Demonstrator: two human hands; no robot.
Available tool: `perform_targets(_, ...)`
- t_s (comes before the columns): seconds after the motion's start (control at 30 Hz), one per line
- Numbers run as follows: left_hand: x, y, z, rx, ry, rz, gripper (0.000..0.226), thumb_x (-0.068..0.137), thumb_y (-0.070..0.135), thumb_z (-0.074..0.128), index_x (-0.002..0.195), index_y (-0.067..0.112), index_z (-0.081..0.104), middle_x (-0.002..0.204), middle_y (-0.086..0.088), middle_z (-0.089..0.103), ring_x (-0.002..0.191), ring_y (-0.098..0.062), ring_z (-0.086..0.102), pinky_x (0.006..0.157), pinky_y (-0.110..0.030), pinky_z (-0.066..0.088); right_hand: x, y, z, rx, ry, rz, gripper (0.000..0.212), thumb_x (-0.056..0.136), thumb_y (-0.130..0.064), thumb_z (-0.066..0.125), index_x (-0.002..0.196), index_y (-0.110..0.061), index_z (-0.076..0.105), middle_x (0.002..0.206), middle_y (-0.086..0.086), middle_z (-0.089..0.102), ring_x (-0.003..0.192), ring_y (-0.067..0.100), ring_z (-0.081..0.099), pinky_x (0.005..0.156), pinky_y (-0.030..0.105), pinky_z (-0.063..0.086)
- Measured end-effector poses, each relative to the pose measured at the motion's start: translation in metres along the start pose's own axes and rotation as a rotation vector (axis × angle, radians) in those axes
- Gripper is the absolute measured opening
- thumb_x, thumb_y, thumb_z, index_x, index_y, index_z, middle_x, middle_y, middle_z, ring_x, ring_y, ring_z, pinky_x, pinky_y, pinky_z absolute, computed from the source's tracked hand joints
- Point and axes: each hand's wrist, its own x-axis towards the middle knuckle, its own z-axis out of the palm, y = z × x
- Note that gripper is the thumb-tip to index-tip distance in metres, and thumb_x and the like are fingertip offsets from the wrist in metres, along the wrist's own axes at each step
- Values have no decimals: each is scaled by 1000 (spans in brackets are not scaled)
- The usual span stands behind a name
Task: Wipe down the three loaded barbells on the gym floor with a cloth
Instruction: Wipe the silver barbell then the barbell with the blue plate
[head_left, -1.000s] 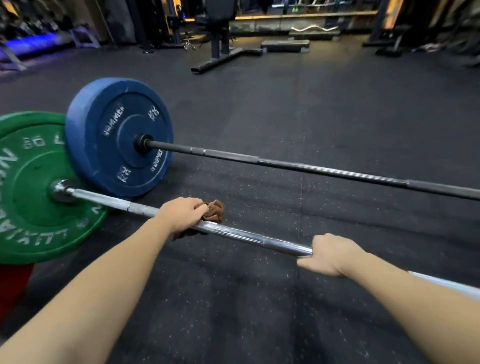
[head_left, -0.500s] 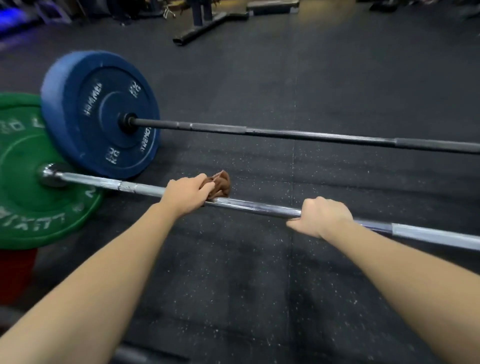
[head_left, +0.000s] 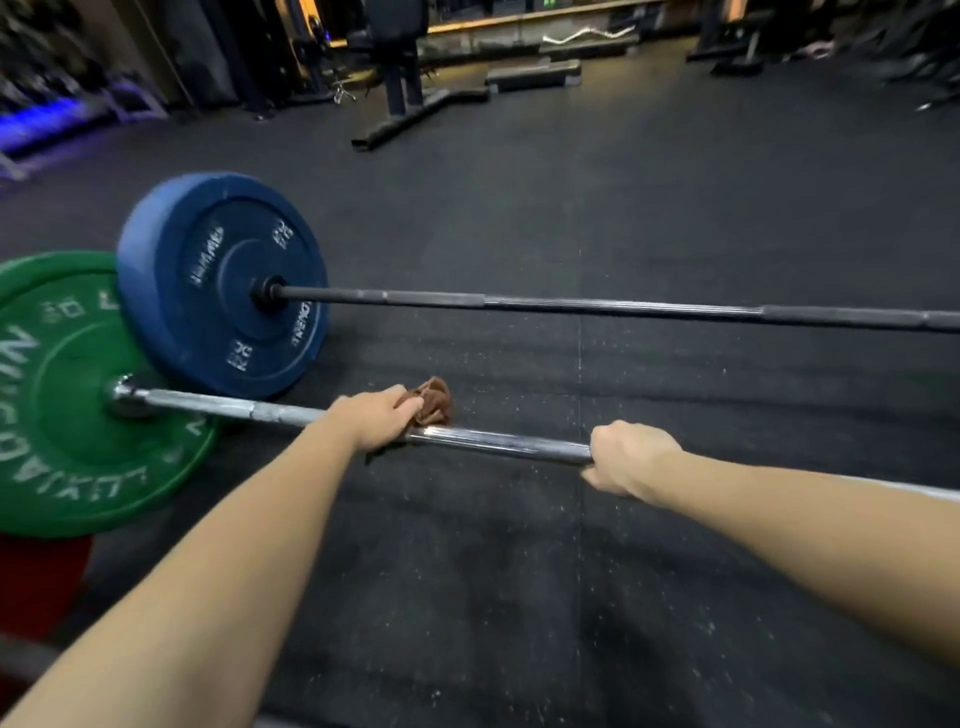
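Observation:
A silver barbell (head_left: 498, 441) with a green plate (head_left: 67, 415) lies across the floor in front of me. My left hand (head_left: 376, 420) grips a brown cloth (head_left: 434, 405) wrapped over this bar, a little right of the sleeve. My right hand (head_left: 626, 457) curls round the same bar further right. Behind it lies a black barbell (head_left: 597, 304) with a blue plate (head_left: 223, 283). A red plate (head_left: 44, 582) and a strip of a third bar (head_left: 31, 657) show at the lower left, mostly hidden by my left arm.
The black speckled rubber floor (head_left: 675, 182) stretches away beyond the bars. A black bench frame (head_left: 402, 98) and a low step platform (head_left: 532, 75) stand at the back. Racks and machines line the far left and right edges.
My left hand and the cloth have slid a little to the right along the silver bar over the last second. My right hand keeps its grip. The view dipped and rose again.

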Motion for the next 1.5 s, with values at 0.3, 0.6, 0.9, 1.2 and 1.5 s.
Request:
perform_targets(0.3,-26,107,35,8,182,280,33,105,52,27,102,23,44,110,-7,69,101,-33,62,83,-44,36,-5,2,11,-12,186,-17,20,91,-39,52,87,-19,53,96,5,69,77,31,60,70,35,49)
perform_targets(0.6,-14,98,26,-117,10,274,38,101,62,27,87,31,44,96,-1,66,94,-27,60,83,-40,46,-1,7,14,-6,149,-29,25,91,-40,50,79,-18,49,71,-2,50,71,28,58,67,34,48)
perform_targets(0.9,-9,22,16,-105,104,84,37,104,55,30,87,28,49,99,-4,69,90,-27,61,86,-42,48,1,10,18,8,167,-41,24,88,-33,50,69,-17,48,69,-1,56,61,22,54,61,31,44)
perform_targets(1.2,-21,111,29,-39,111,235,33,105,52,30,97,25,46,101,-5,70,83,-27,56,75,-38,41,-2,8,15,-12,180,-38,30,91,-42,50,71,-21,44,69,-3,50,70,26,57,66,33,46)
perform_targets(1.5,-25,101,25,-160,59,342,32,105,56,31,98,29,47,92,2,66,85,-23,62,77,-37,48,-3,8,15,-11,170,-26,27,91,-43,50,80,-19,50,72,-2,49,73,28,56,68,33,46)
